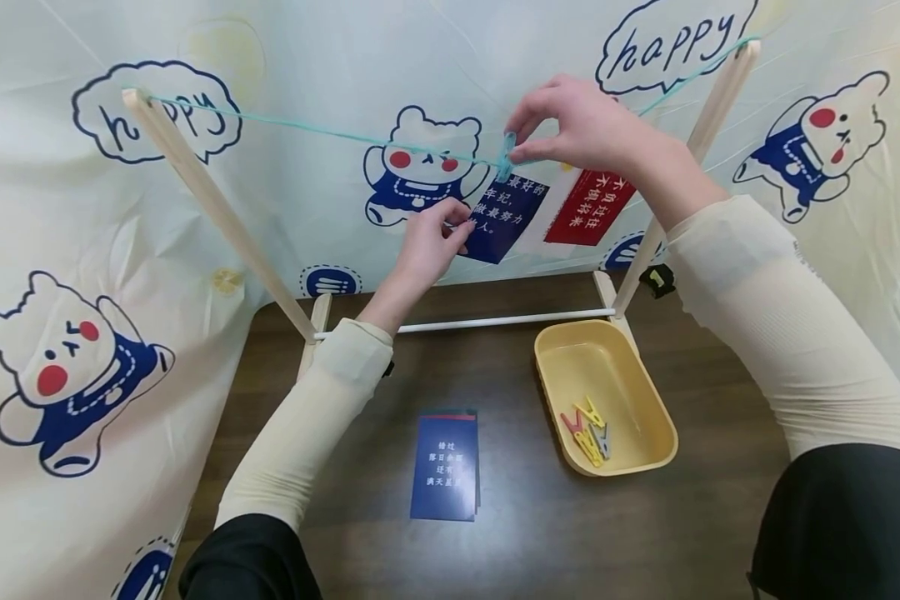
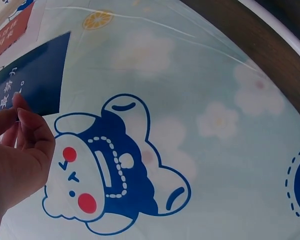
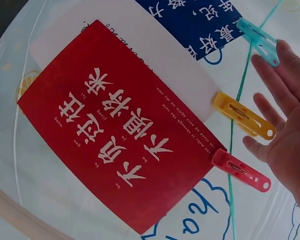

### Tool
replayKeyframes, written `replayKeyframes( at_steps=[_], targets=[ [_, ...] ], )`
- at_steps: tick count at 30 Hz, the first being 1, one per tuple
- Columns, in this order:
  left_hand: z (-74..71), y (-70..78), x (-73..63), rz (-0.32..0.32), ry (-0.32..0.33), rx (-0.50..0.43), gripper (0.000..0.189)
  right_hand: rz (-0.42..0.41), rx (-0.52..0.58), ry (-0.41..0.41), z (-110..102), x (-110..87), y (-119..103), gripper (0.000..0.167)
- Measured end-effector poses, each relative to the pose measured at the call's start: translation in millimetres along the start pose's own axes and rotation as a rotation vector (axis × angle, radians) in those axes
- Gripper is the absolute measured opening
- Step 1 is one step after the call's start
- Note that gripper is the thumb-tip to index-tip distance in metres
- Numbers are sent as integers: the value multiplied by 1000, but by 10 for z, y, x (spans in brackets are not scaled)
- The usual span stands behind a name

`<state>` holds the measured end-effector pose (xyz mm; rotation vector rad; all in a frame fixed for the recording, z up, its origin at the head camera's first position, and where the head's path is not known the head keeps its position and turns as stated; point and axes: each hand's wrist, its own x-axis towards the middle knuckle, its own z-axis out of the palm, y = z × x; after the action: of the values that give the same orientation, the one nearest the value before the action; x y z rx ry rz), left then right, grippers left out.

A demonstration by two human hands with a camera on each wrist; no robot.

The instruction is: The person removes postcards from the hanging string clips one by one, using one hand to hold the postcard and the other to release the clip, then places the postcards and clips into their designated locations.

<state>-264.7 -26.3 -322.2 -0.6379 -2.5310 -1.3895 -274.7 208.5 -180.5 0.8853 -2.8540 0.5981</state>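
My right hand (image 1: pixel 588 121) pinches a teal clothespin (image 1: pixel 506 157) between thumb and forefinger. The clothespin sits on a green cord (image 1: pixel 307 127) at the top edge of a navy card (image 1: pixel 512 208) with white Chinese writing. At that card's lower left edge, my left hand (image 1: pixel 429 246) grips it between thumb and fingertips. To the right hang a white card (image 3: pixel 85 25) and a red card (image 3: pixel 115 130), best seen in the right wrist view. A yellow clothespin (image 3: pixel 244 117) holds the white one and a red clothespin (image 3: pixel 241 170) the red one.
Two wooden posts (image 1: pixel 217 208) carry the cord, joined low down by a white rod (image 1: pixel 487 322). On the dark brown surface (image 1: pixel 510 550) lie a stack of navy cards (image 1: pixel 445 468) and a yellow tray (image 1: pixel 592 342) with several clothespins (image 1: pixel 588 433). A patterned sheet (image 1: pixel 307 50) hangs behind.
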Motion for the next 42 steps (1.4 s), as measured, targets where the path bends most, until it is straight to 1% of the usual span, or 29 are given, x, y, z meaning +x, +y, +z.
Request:
replayKeyframes(
  at_steps=[7,13,20,25,30,37,42],
  targets=[
    [-47,6,-48,-5,28,7,14,-31,52,27,10,-13,17,29],
    [-82,14,-92,-9,28,16,14,-40,42,102,7,-60,2,26],
    [-102,-41,-164,-3,44,12,12,-47,41,193,13,-111,-12,28],
    [-120,-70,-239,-12,35,-1,11,-66,47,251,28,-124,-19,27],
    [-142,-106,-361,-15,36,-11,11,-94,48,295,38,-141,-59,25],
    [-143,-190,-581,-15,38,4,13,-81,78,346,74,-181,-124,28],
    [-137,-249,-768,-58,14,-4,13,-97,92,356,116,-270,-148,27]
  ],
)
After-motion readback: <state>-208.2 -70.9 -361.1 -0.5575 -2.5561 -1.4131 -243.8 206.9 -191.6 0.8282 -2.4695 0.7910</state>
